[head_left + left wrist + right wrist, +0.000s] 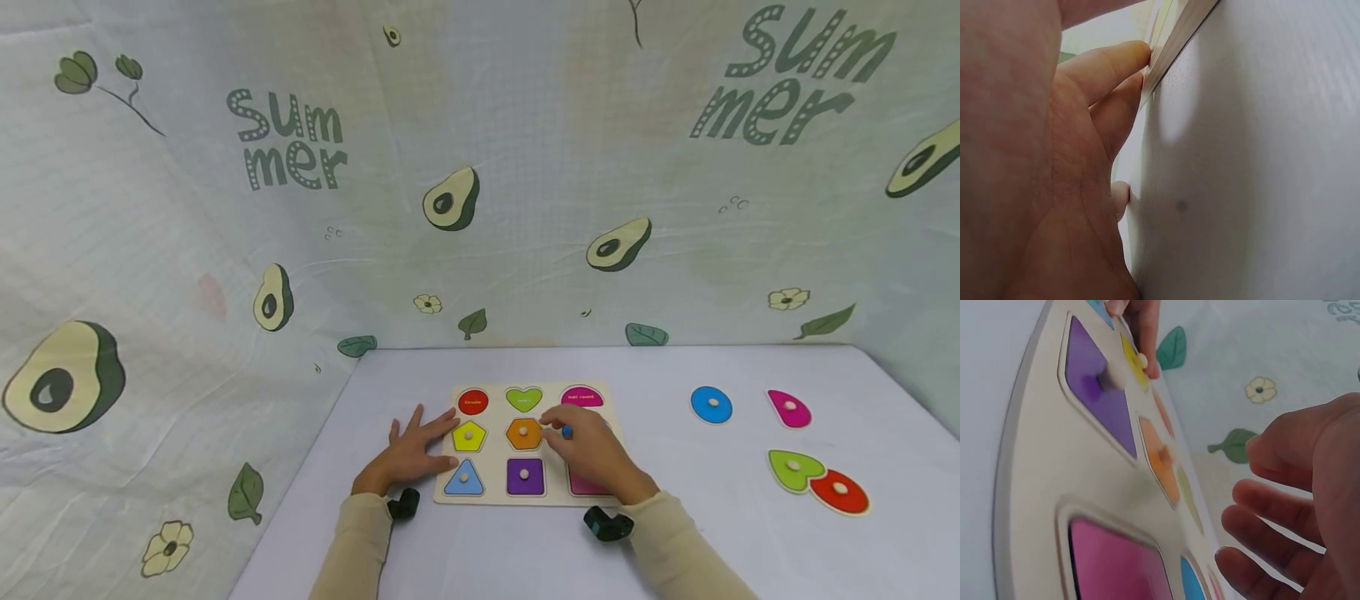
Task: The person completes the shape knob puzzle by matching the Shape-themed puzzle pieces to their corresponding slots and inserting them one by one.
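A wooden shape puzzle board point(495, 483) lies flat between the hands. My left hand point(412, 450) rests at its left edge, fingers spread, with fingertips and thumb touching the board. Above the board's right side is my right hand point(588, 446), thumb and fingers apart and nothing between them in the right wrist view. Nearest to it are the orange hexagon point(523, 433), a mostly hidden blue shape point(567, 432) and the pink square point(1116, 562). A yellow pentagon point(468, 436), light blue triangle point(464, 479) and purple square point(525, 477) also sit in their recesses.
Right of the board lie a loose blue circle point(711, 404), a pink teardrop point(789, 409), a green heart point(795, 471) and a red oval point(841, 492) touching the heart. A printed cloth point(525, 275) hangs behind the white table point(675, 542).
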The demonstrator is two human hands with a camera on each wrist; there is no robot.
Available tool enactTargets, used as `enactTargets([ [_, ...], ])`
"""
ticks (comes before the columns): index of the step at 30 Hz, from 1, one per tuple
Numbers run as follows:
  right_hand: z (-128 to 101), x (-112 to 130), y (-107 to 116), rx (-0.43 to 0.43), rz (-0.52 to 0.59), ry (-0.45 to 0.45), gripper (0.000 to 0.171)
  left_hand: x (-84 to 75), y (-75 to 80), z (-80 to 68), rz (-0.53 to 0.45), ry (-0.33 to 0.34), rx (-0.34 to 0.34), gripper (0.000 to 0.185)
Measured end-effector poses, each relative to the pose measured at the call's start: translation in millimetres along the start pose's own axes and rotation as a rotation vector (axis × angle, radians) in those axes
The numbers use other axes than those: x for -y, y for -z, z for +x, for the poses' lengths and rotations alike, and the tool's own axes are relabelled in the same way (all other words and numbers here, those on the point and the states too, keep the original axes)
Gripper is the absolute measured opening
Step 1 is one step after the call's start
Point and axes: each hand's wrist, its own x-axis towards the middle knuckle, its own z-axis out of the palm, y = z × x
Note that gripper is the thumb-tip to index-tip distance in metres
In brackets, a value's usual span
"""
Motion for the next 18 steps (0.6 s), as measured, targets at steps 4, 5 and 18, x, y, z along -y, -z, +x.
enactTargets([
  [4,-3.3,-12.1,15.1,-0.024,-0.021,-0.003,0.020,0.9,-1.1,0.9,0.004,-0.007,-0.005,0.077],
  [5,-4.2,-15.0,19.2,-0.030,-0.025,-0.009,0.020,1.1,-1.3,1.1,0.006,-0.007,-0.007,0.077],
  [18,-16.6,-58.5,67.1,-0.153,-0.130,-0.077,0.024,-1.0,-2.8,0.9,0.012,-0.001,-0.016,0.080],
])
